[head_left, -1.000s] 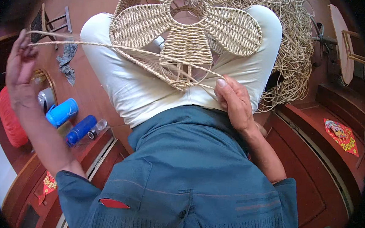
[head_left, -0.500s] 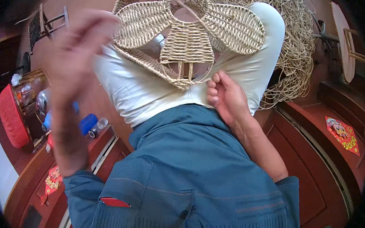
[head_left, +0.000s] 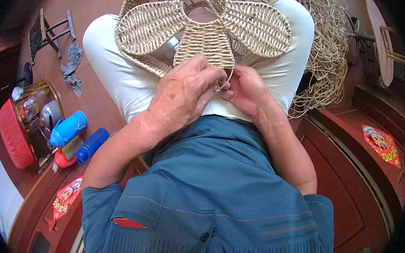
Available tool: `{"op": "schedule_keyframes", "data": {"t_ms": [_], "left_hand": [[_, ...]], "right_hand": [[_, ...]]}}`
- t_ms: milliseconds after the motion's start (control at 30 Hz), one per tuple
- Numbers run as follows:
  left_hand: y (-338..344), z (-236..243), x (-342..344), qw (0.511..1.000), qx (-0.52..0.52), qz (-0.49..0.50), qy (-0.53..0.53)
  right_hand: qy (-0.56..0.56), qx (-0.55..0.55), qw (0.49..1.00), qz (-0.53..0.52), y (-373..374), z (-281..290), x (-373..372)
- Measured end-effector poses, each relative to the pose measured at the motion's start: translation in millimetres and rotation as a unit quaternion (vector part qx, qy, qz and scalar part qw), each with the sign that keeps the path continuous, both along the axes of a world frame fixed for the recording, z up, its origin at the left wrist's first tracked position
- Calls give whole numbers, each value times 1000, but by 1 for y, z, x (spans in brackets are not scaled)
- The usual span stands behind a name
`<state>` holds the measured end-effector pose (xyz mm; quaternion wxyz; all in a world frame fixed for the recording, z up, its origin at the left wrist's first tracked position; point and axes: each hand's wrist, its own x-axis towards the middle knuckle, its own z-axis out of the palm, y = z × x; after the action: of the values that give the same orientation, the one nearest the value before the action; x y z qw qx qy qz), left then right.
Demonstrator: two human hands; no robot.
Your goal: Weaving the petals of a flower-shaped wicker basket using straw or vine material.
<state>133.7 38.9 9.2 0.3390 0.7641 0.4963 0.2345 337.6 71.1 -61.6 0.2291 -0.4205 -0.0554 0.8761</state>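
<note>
A woven straw flower panel (head_left: 205, 47) with petals around a central ring rests across my lap. Around the lower petal, its open edge is covered by my hands. My left hand (head_left: 181, 92) is closed, its thumb and index finger pinching a straw cord (head_left: 223, 84) just below that petal. Beside it, my right hand (head_left: 249, 91) is closed at the panel's lower rim, fingertips almost meeting the left ones. Part of what the right fingers grip is hidden.
A large heap of loose straw cord (head_left: 327, 60) lies beyond my right knee. To the left are blue bottles (head_left: 68, 129), a red basin (head_left: 15, 132), a grey cloth (head_left: 72, 68) and a small stool (head_left: 44, 38). A round wooden board (head_left: 379, 42) stands far right.
My left hand has come down from the raised left side to the panel's lower edge, where it now pinches the cord. My right hand has shifted slightly, up against the rim.
</note>
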Motion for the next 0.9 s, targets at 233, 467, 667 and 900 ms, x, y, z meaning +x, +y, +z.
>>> {"op": "schedule_keyframes", "data": {"t_ms": [233, 467, 667, 900], "left_hand": [[11, 7, 1, 992, 8, -71, 102], [18, 9, -1, 972, 67, -155, 165], [-6, 19, -16, 950, 177, -128, 222], [-11, 24, -55, 955, 128, -98, 247]], "right_hand": [[-24, 11, 1000, -3, 22, -8, -21], [2, 55, 998, -34, 16, -1, -17], [-44, 92, 994, -50, -23, 15, 9], [-87, 220, 971, 48, -32, 29, -10]]}}
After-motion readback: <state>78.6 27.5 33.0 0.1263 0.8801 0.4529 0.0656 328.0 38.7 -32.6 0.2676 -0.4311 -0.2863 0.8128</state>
